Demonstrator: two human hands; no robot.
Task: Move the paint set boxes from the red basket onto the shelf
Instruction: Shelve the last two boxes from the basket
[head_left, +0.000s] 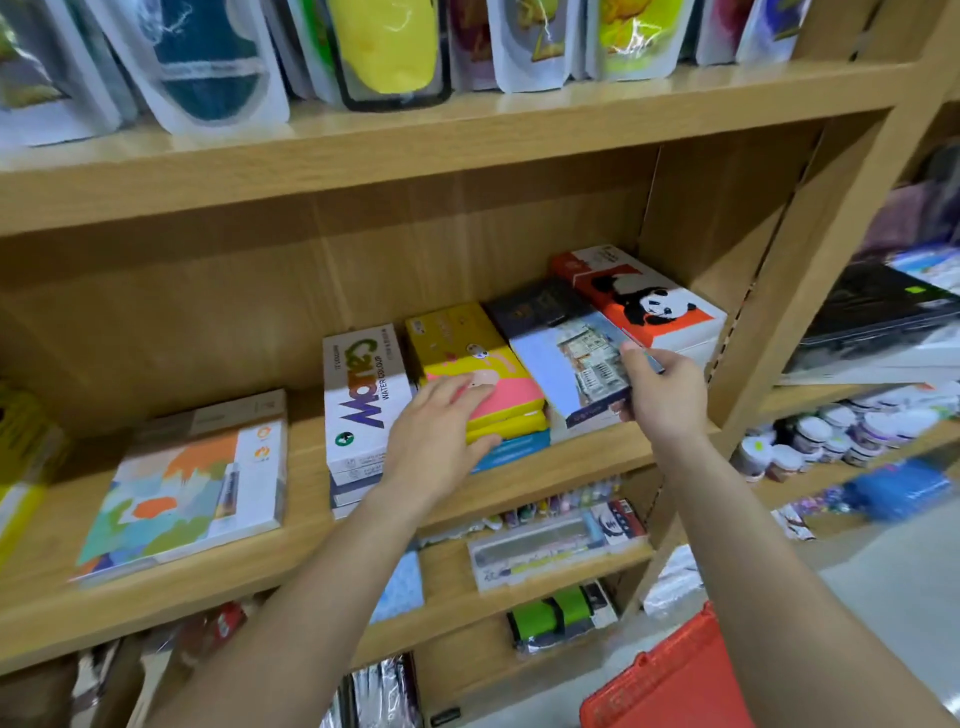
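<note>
Gripping dark-blue paint set box (566, 364) by near edge, right hand (662, 395) is holding it tilted on shelf (301, 540); left hand (436, 441) is lying flat, fingers straight, on yellow-pink box (485, 382); red basket (670, 686) below.

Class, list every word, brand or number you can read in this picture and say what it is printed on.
"Maries": large purple and green letters on the white box.
"WATER COLOUR": smaller, beside it on the same box.
Too blurred to read: print on the yellow and pink box, the panda box, the building-picture box gripped by the right hand.
</note>
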